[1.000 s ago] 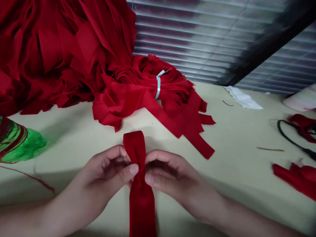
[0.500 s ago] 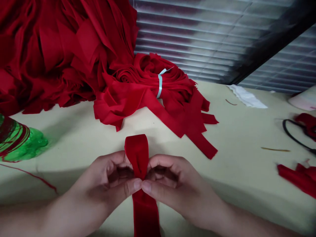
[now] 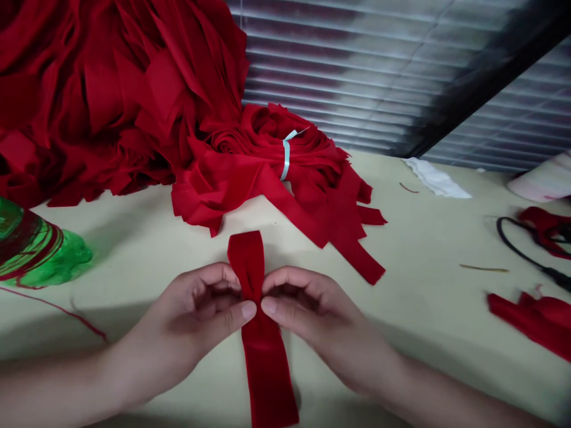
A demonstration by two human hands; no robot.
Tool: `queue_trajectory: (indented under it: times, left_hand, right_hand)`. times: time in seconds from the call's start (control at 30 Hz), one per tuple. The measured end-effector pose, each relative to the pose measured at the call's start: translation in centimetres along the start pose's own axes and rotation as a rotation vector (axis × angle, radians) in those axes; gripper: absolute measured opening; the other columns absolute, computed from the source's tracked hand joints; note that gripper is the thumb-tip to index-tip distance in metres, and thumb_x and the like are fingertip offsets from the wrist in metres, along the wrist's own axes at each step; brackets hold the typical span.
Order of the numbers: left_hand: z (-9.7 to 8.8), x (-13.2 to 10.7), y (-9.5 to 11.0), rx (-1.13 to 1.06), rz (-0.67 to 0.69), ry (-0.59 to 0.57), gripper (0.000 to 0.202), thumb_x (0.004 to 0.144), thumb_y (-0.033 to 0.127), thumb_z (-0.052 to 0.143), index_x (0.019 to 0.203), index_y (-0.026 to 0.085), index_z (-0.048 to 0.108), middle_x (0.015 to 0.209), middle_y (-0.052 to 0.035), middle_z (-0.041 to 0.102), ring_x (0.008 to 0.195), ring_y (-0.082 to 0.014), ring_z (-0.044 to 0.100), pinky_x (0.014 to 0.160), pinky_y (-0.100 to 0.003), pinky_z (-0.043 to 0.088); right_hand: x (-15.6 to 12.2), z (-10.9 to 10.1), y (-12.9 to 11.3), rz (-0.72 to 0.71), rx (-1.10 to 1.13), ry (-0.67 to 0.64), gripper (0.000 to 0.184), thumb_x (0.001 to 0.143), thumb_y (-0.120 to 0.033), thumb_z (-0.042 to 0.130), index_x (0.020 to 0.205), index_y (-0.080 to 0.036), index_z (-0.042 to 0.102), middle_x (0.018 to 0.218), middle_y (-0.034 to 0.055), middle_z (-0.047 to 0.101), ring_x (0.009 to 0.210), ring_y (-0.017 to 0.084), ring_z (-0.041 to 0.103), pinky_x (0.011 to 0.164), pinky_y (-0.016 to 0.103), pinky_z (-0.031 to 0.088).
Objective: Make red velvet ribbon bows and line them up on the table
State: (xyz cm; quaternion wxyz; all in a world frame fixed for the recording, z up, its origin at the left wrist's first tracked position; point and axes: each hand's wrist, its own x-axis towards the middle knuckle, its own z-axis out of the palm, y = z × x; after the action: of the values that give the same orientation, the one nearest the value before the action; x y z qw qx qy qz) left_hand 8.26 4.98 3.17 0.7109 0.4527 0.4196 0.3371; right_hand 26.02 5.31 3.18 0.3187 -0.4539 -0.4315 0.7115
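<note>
Pinching red velvet ribbon [image 3: 264, 351] between left hand [image 3: 200, 303] and right hand [image 3: 307, 312].

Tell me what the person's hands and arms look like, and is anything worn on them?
The left hand and right hand are bare, with no gloves, rings or bracelets in view. The left forearm and right forearm show no sleeves or watch. The thumbnails are short and unpainted.
</note>
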Motion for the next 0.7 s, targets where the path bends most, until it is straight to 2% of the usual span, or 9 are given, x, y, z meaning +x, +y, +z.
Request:
queue_trajectory:
  times: [0.1, 0.17, 0.27, 0.4, 0.5, 0.6, 0.7]
  left_hand:
    - [-0.3, -0.1, -0.2, -0.089, 0.008, 0.009, 0.007, 0.085, 0.024, 0.066, 0.087, 0.017, 0.064, 0.092, -0.0043, 0.067, 0.09, -0.0173, 0.061, 0.084, -0.029, 0.05]
    - [-0.4, -0.2, -0.3, -0.144, 0.024, 0.006, 0.008, 0.085, 0.023, 0.068, 0.09, 0.018, 0.066, 0.094, -0.0048, 0.068, 0.09, -0.0169, 0.062, 0.083, -0.028, 0.051]
    - [-0.4, -0.1, -0.2, -0.191, 0.006, -0.035, 0.011, 0.081, 0.018, 0.071, 0.091, 0.018, 0.068, 0.088, -0.0036, 0.069, 0.081, -0.0143, 0.063, 0.075, -0.024, 0.052]
    - [-0.3, 0.2, -0.1, -0.197, -0.035, -0.117, 0.01, 0.077, 0.01, 0.073, 0.083, 0.019, 0.07, 0.079, 0.0015, 0.068, 0.074, -0.0084, 0.061, 0.072, -0.016, 0.05]
    - [-0.3, 0.2, 0.0, -0.198, -0.038, -0.079, 0.004, 0.08, 0.015, 0.072, 0.082, 0.018, 0.07, 0.079, 0.0019, 0.069, 0.074, -0.0075, 0.06, 0.073, -0.015, 0.05]
    - [-0.5, 0.2, 0.0, -0.188, -0.066, -0.045, 0.01, 0.078, 0.018, 0.074, 0.086, 0.017, 0.069, 0.083, -0.0006, 0.07, 0.079, -0.0112, 0.062, 0.078, -0.021, 0.051]
    - [-0.6, 0.2, -0.2, -0.15, -0.036, 0.002, 0.015, 0.072, 0.017, 0.077, 0.082, 0.016, 0.066, 0.08, -0.0016, 0.069, 0.075, -0.0136, 0.063, 0.072, -0.023, 0.053]
  right_hand:
    - [0.0, 0.2, 0.2, -0.04, 0.015, 0.029, 0.025, 0.066, -0.026, 0.078, 0.085, -0.02, 0.063, 0.084, -0.0012, 0.065, 0.078, 0.012, 0.061, 0.071, 0.024, 0.049]
    - [-0.1, 0.3, 0.3, -0.056, -0.004, 0.048, 0.02, 0.068, -0.023, 0.075, 0.082, -0.02, 0.062, 0.078, -0.0025, 0.064, 0.074, 0.01, 0.06, 0.067, 0.022, 0.048]
    - [-0.2, 0.5, 0.4, -0.044, -0.021, 0.048, 0.012, 0.07, -0.018, 0.07, 0.079, -0.019, 0.062, 0.07, -0.0043, 0.061, 0.067, 0.008, 0.056, 0.061, 0.02, 0.046]
    - [-0.2, 0.6, 0.1, -0.006, -0.037, 0.037, 0.018, 0.065, -0.013, 0.069, 0.08, -0.018, 0.061, 0.072, -0.0046, 0.06, 0.067, 0.007, 0.054, 0.062, 0.019, 0.045]
    - [-0.4, 0.8, 0.0, -0.011, -0.075, 0.03, 0.02, 0.067, -0.013, 0.067, 0.084, -0.019, 0.058, 0.072, -0.0052, 0.057, 0.066, 0.007, 0.053, 0.06, 0.019, 0.044]
    - [-0.5, 1.0, 0.1, -0.042, -0.101, 0.037, 0.018, 0.07, -0.015, 0.064, 0.085, -0.02, 0.056, 0.071, -0.0059, 0.056, 0.063, 0.006, 0.05, 0.057, 0.018, 0.042]
    - [-0.5, 1.1, 0.2, -0.044, -0.124, 0.05, 0.016, 0.07, -0.014, 0.063, 0.082, -0.02, 0.055, 0.069, -0.0066, 0.056, 0.059, 0.005, 0.048, 0.055, 0.018, 0.04]
